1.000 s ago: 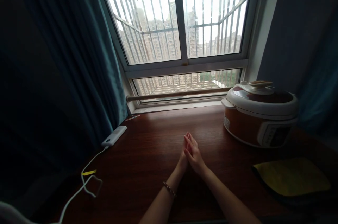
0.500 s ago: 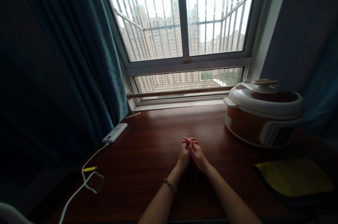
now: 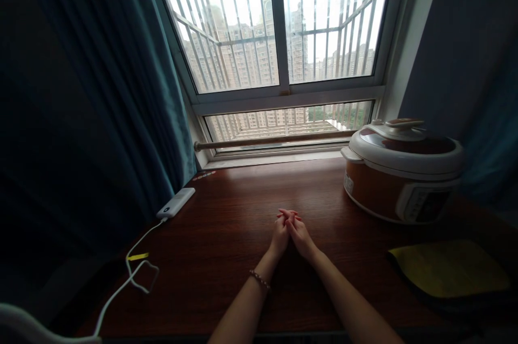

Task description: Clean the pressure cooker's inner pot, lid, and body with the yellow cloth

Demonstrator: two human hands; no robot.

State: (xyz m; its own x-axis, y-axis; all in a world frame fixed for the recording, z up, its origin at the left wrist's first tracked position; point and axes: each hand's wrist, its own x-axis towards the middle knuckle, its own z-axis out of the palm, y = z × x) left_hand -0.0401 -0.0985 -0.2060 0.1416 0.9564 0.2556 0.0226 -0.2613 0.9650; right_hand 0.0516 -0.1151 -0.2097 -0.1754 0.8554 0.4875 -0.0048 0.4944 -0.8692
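My left hand and my right hand are clasped together over the middle of the dark reddish-brown wooden table. Their fingers are interlaced and closed, crossing at the tips, and no object shows between them. A beaded bracelet circles my left wrist. Both forearms reach in from the bottom edge and meet at the hands. The palms are hidden, and whether the hands rest on the wood I cannot tell.
A white and orange-brown electric cooker stands at the right, with a yellow dark-edged cloth or mat in front. At the left lie a white power bank and its white cable. A blue curtain hangs beside the barred window.
The whole view has shifted very slightly, and more of the white strip at the lower left shows. My hands stay clasped in the same place.
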